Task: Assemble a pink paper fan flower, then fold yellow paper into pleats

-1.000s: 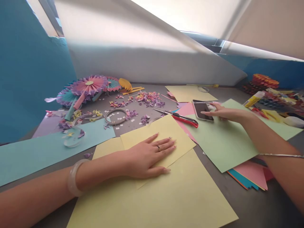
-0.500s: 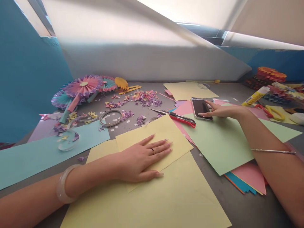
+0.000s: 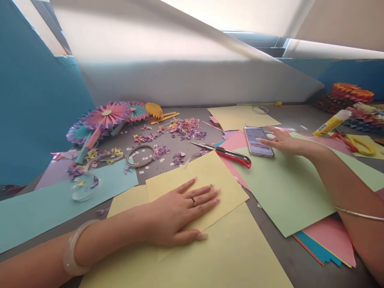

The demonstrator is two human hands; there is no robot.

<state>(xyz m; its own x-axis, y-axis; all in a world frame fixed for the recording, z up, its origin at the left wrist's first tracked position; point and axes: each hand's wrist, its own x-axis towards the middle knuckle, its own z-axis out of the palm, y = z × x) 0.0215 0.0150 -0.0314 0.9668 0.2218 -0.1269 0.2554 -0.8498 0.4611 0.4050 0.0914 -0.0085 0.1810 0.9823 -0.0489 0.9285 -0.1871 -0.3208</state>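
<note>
My left hand (image 3: 180, 210) lies flat, fingers stretched out, on a folded yellow paper sheet (image 3: 207, 176) that rests on a larger yellow sheet (image 3: 228, 256). My right hand (image 3: 283, 142) reaches forward with fingers extended and touches a smartphone (image 3: 258, 141) with a lit screen, lying on pink and green paper. A red utility knife (image 3: 228, 153) lies just left of the phone, between the two hands.
A light green sheet (image 3: 288, 188) covers pink and blue sheets (image 3: 327, 240) at right. A light blue sheet (image 3: 54, 196), tape rings (image 3: 139, 154), paper scraps (image 3: 186, 126) and paper fans (image 3: 105, 116) lie left and back. A glue stick (image 3: 331, 122) and yellow scissors (image 3: 357, 144) sit far right.
The phone's screen has lit up under my right hand's fingers. My left hand has stayed flat on the yellow sheet; the view has shifted slightly.
</note>
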